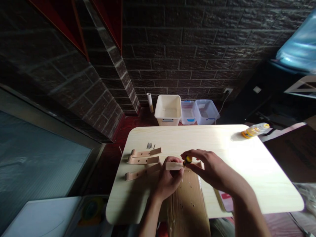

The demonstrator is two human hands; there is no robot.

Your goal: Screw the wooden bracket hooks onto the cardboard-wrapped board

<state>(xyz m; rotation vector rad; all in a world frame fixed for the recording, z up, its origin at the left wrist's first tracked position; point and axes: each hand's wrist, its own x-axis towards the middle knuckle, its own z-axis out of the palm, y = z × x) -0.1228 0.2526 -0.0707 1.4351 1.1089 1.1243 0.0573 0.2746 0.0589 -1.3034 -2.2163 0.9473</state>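
Note:
My left hand (170, 181) is closed around a pale wooden piece (173, 166) with a raised, angled end, steadying it over a strip of brown cardboard (191, 200). From the right, my right hand (208, 166) grips a screwdriver (188, 159) by its yellow and black handle, which points up towards me. Its tip meets the wooden piece beside my left fingers; the exact contact is hidden. Left of my hands lie three similar wooden pieces with dark holes, one at the back (145, 153). Several screws (149, 145) rest behind them.
The light wood table (212, 135) carries a clear bottle with yellow contents (255, 130) at the back right. A flat pinkish item (225, 200) lies partly under my right forearm. Beyond the table stand a cream bin (168, 113) and two clear plastic boxes by the brick wall.

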